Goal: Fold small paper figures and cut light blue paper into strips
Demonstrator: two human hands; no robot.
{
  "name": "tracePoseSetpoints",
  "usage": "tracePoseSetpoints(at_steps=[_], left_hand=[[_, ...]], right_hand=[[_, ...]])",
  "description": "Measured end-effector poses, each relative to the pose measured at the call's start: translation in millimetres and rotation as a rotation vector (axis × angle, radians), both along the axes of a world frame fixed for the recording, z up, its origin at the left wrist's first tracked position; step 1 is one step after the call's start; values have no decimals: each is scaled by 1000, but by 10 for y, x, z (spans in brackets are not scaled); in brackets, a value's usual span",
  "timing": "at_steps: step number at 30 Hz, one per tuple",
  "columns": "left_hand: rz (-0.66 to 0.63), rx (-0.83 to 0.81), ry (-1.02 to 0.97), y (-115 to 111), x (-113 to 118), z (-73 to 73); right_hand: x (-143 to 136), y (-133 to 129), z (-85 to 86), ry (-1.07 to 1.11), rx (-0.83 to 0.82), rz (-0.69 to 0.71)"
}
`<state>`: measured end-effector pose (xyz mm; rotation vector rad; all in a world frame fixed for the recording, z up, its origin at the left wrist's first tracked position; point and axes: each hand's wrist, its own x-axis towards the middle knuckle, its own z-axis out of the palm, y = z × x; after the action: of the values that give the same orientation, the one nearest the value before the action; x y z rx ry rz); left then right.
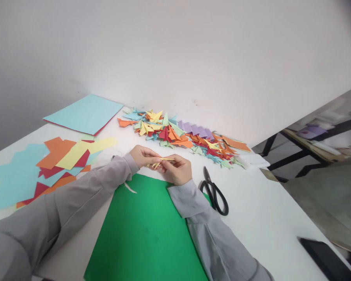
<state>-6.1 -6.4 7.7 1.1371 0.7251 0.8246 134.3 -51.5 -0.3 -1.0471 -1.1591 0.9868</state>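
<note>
Far left on the white table (251,210) we see cut paper (58,152) in blue, orange, yellow and red, lying flat and overlapping; we take these for pieces not yet folded. Behind them, by the wall, lies a larger blue sheet (86,114) with red showing under its edge, seemingly uncut stock.

Next comes the left hand (146,157), its thumb and fingers pinching one end of a small yellow piece (165,159). That piece sits between the two hands, just above the far edge of a green sheet (152,230). The right hand (179,169) pinches the other end, so both hands are together on it. It looks partly folded to us, though the fingers hide too much to tell how far.

Beyond the hands, folded pieces (175,136) run along the wall in a loose heap, with a purple row (197,129) among them. By our judgement much of the folding is done, with the flat paper at left remaining.

Farther right, black scissors (213,193) lie closed beside the right sleeve, touched by neither hand, and a dark slab (327,259) rests near the table's edge.
</note>
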Motion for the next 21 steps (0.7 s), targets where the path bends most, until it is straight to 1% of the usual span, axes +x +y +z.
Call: tracePoseSetpoints(at_steps=[5,8,14,21], left_hand=[[10,-56,-38,32,10,-41],[30,-14,-15,45,11,-60],[-10,49,3,35,1,-51],[-10,66,6,18,-1,-19]], right_hand=[[16,0,-27,-47,7,-40],[16,-1,-50,-60,14,-54],[11,7,-80,-58,14,-75],[22,3,-70,-82,-1,-75]])
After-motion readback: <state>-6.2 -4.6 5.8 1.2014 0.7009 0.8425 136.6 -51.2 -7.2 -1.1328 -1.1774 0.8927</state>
